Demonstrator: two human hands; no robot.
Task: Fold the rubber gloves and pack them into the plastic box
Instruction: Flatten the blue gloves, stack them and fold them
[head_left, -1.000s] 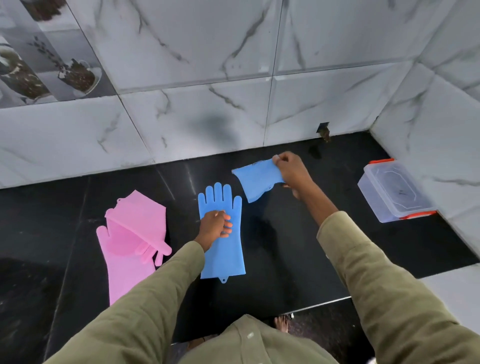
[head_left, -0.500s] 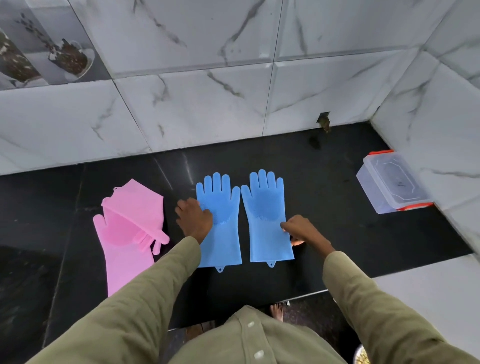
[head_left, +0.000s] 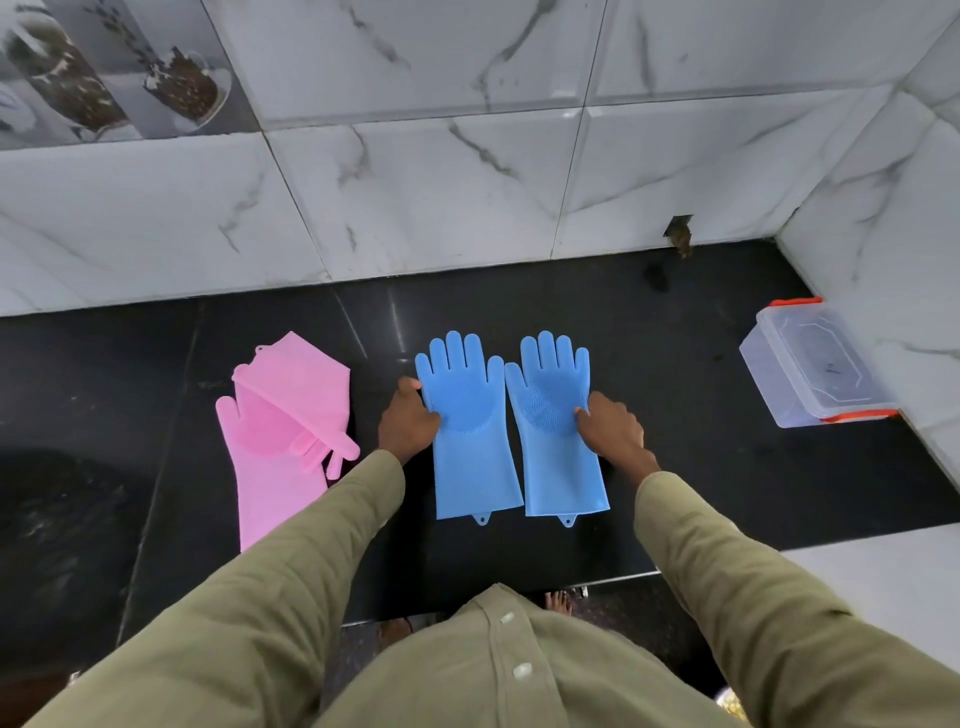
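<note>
Two blue rubber gloves lie flat side by side on the black counter, fingers pointing at the wall: the left blue glove (head_left: 470, 431) and the right blue glove (head_left: 556, 431). My left hand (head_left: 408, 423) is at the left glove's outer edge, its curled fingers pinching that edge near the palm. At the outer edge of the right glove, my right hand (head_left: 613, 431) has its fingertips curled onto the rubber. Two pink gloves (head_left: 283, 415) lie further left, one folded across the other. The clear plastic box (head_left: 810, 364) with orange clips stands at the far right, lid on.
The black counter (head_left: 701, 457) ends in a marble wall at the back and a side wall on the right, against which the box stands. The counter's front edge runs just below the glove cuffs. My olive sleeves cover the near part.
My right hand brought the second blue glove down from the back and laid it flat beside the first. Both hands then moved to the gloves' outer edges.
</note>
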